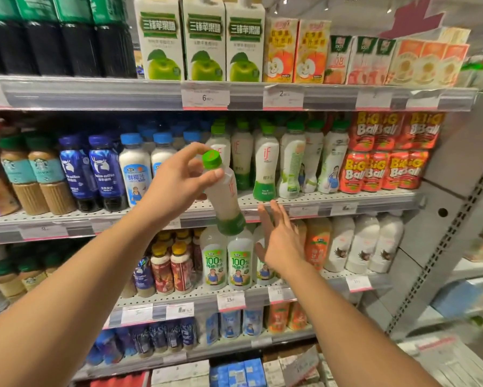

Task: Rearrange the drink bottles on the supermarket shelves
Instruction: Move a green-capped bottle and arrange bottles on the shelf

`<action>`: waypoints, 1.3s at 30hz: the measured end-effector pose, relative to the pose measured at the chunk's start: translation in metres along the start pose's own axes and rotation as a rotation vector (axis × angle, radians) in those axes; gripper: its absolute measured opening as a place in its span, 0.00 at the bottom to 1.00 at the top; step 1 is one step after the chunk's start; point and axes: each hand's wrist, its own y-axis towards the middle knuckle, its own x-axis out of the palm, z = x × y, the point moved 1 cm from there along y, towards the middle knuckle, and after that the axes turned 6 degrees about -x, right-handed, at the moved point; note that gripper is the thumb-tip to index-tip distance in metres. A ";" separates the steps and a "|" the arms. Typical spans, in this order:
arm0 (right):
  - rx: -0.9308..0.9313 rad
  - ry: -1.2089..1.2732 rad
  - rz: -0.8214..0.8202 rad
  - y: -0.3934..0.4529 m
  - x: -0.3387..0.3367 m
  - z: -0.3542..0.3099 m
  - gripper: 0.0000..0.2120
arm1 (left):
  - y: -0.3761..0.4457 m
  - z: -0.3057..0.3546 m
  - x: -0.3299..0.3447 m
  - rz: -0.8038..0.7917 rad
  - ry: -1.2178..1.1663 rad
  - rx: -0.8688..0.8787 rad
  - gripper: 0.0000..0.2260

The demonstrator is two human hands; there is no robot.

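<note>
My left hand (179, 174) holds a bottle (223, 196) by its neck, just under the green cap (212, 158). The thumb and fingers curl round it in a tight grip. The bottle is white with a green bottom, and it tilts, with the cap leaning left. It hangs in the air in front of the middle shelf (304, 202), not on it.

My right hand (282, 238) is loose, with straight fingers spread out. It holds nothing. It sits just below and to the right of the bottle, and I think it does not touch it, but the view is a bit blurry there.

More white bottles (267, 163) with green caps stand on the middle shelf behind. My left hand hides part of one of them. The lower bottles (239, 263) are partly hidden by my right hand.
</note>
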 end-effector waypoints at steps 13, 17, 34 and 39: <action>-0.006 -0.024 -0.048 0.005 -0.005 0.000 0.47 | 0.093 0.024 0.018 -0.104 0.226 -0.078 0.13; -0.008 -0.030 -0.053 0.004 -0.008 -0.001 0.45 | 0.110 0.027 0.026 -0.127 0.251 -0.123 0.13; -0.057 -0.018 -0.011 0.004 -0.002 0.004 0.49 | 0.143 0.041 0.047 -0.107 0.849 0.163 0.17; -0.041 0.034 0.011 0.005 0.002 0.002 0.51 | 0.151 0.047 0.043 -0.094 1.122 0.237 0.14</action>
